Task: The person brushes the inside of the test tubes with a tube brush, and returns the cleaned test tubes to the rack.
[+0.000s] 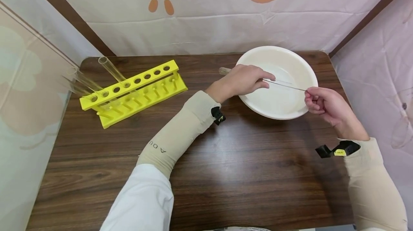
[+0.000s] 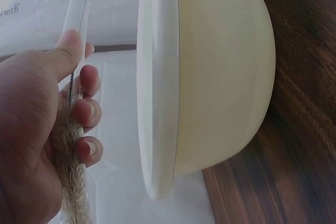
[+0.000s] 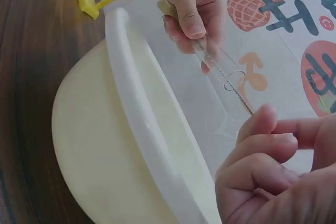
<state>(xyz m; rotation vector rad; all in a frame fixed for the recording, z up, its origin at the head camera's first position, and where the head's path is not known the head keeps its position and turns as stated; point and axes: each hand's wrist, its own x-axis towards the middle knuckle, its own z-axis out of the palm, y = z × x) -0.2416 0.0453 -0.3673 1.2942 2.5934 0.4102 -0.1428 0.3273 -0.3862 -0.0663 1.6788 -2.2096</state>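
A glass test tube (image 2: pixel 77 9) lies in my left hand (image 1: pixel 242 80), its fingers curled round it over the left side of the white basin (image 1: pixel 309 70). Inside the tube is a brush with pale brown bristles (image 2: pixel 76 187), which fill the end behind the palm. Its twisted wire stem (image 3: pixel 226 80) comes out of the tube's open mouth. My right hand (image 1: pixel 329 105) pinches the stem's far end between thumb and forefinger, at the basin's right rim. Both hands are above rim height. The basin's inside looks wet or shiny.
On the left of the wooden table (image 1: pixel 245 173) stands a yellow rack (image 1: pixel 138 100) with clear test tubes (image 1: pixel 111 69) leaning in its left holes and bare pegs to the right. Printed cloth walls (image 1: pixel 200 30) close off the back and sides.
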